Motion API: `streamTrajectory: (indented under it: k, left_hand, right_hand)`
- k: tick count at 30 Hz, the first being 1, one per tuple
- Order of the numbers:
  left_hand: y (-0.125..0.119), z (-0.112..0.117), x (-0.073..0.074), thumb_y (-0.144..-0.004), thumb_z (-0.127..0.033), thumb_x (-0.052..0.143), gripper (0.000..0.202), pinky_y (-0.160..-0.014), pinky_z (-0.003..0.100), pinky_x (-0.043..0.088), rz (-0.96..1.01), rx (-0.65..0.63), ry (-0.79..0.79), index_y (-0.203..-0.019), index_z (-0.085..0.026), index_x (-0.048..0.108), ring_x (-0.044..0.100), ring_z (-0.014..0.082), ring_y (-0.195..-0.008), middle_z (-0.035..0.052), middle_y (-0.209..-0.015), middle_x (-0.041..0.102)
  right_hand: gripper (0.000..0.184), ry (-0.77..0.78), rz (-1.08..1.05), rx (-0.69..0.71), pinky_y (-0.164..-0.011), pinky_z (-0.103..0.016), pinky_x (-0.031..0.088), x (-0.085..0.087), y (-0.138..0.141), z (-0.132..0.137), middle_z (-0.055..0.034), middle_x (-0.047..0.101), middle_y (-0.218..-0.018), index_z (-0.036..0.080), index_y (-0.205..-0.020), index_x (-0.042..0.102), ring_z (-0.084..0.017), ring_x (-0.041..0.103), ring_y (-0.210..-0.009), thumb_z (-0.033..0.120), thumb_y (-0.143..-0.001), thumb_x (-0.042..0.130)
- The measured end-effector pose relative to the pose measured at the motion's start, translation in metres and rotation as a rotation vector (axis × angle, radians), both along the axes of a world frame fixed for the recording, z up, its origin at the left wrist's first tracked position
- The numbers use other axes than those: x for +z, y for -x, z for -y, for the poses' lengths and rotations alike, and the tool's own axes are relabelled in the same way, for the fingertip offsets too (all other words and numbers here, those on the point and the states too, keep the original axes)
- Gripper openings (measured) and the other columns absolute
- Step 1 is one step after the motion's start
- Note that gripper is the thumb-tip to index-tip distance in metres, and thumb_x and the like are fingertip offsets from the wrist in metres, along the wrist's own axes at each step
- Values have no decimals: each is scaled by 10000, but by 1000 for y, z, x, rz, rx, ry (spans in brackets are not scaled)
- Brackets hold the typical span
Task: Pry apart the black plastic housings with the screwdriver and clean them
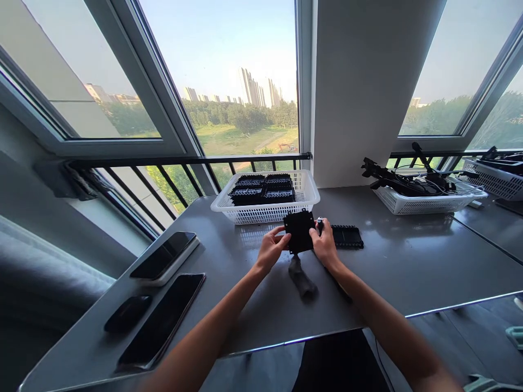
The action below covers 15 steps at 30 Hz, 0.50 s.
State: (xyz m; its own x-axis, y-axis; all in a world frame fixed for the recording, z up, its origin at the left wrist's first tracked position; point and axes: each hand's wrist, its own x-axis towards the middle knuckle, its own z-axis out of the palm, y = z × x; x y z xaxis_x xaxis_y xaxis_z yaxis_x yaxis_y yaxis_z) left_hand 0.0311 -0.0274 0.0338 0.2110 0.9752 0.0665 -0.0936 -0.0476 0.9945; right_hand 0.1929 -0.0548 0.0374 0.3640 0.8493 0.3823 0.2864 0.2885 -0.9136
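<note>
A flat black square plate [299, 233], with small tabs along its edges, is raised above the table between both hands. My left hand [271, 249] pinches its left edge between thumb and fingers. My right hand [326, 246] grips the right edge with the thumb on the face. Beside the right fingers shows a small silver-tipped dark object [320, 222]; its kind is too small to make out. Below the plate lies a crumpled dark grey cloth [301, 279]. To the right of the right hand rests a black frame with toothed edges [347, 237].
A white plastic basket [224, 204] with several stacked black toothed frames stands by the window railing. Another white basket [429, 204] farther right holds black parts and cables. Two phones [163, 321] and a black mouse-shaped object [128, 314] lie on the grey table [392, 272] at left.
</note>
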Motion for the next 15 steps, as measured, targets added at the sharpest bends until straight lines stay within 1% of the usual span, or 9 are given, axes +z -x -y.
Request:
streamTrajectory:
  k: [2, 3, 5, 7, 8, 10, 11, 13, 15]
  left_hand:
    - [0, 0, -1, -689, -445, 733, 564, -625, 319, 568, -7, 21, -16, -1120, -114, 582, 688, 196, -646, 60, -739, 737]
    - [1, 0, -2, -696, -442, 726, 559, -625, 320, 568, -17, 30, -32, -1124, -113, 581, 691, 200, -650, 63, -742, 739]
    - [1, -1, -4, -715, -438, 706, 541, -627, 322, 568, -46, 47, -75, -1128, -112, 580, 697, 208, -659, 70, -748, 742]
    - [1, -1, -5, -738, -434, 681, 517, -619, 317, 563, -89, 70, -132, -1132, -115, 578, 699, 213, -660, 74, -756, 745]
    - [1, 0, -6, -750, -431, 669, 503, -614, 314, 558, -114, 83, -162, -1132, -118, 578, 700, 214, -660, 74, -760, 747]
    - [1, 1, -7, -770, -424, 649, 475, -605, 306, 550, -162, 101, -210, -1132, -125, 577, 701, 216, -661, 74, -771, 750]
    - [0, 2, -7, -776, -419, 641, 466, -605, 304, 548, -180, 110, -228, -1135, -130, 576, 703, 218, -664, 74, -779, 752]
    - [-1, 4, -6, -783, -410, 634, 451, -612, 306, 547, -208, 125, -257, -1138, -138, 580, 709, 227, -683, 78, -800, 756]
    - [-2, 7, -5, -787, -400, 633, 436, -619, 307, 547, -233, 137, -286, -1139, -148, 586, 715, 235, -704, 82, -823, 760]
  right_hand:
    - [168, -13, -16, -35, -914, -400, 328, 5, 0, 4, -38, 451, -989, 243, -847, 423, -237, 411, -990, 336, -756, 529]
    - [188, -9, -57, -8, -921, -397, 324, 7, 1, 6, -38, 436, -1004, 245, -850, 421, -236, 396, -1007, 356, -758, 542]
    - [211, 25, -171, 124, -856, -359, 359, 12, 2, 9, -21, 432, -943, 247, -835, 408, -211, 411, -926, 407, -783, 537]
    - [241, 83, -275, 303, -717, -310, 387, 16, 5, 11, 1, 435, -828, 244, -812, 397, -174, 419, -767, 472, -822, 476]
    - [271, 115, -304, 382, -643, -288, 380, 17, 6, 11, 10, 431, -777, 240, -801, 395, -158, 407, -693, 506, -836, 432]
    - [336, 185, -356, 513, -526, -251, 329, 18, 9, 11, 23, 411, -700, 233, -778, 391, -132, 366, -593, 562, -842, 361]
    - [360, 225, -387, 571, -490, -236, 296, 18, 10, 10, 29, 392, -671, 230, -765, 388, -123, 342, -563, 579, -838, 344]
    - [371, 304, -443, 663, -459, -216, 238, 18, 10, 9, 44, 349, -623, 225, -738, 389, -109, 292, -526, 584, -823, 353]
    - [347, 368, -491, 726, -453, -209, 204, 17, 9, 8, 54, 324, -594, 219, -714, 396, -101, 260, -510, 555, -802, 383]
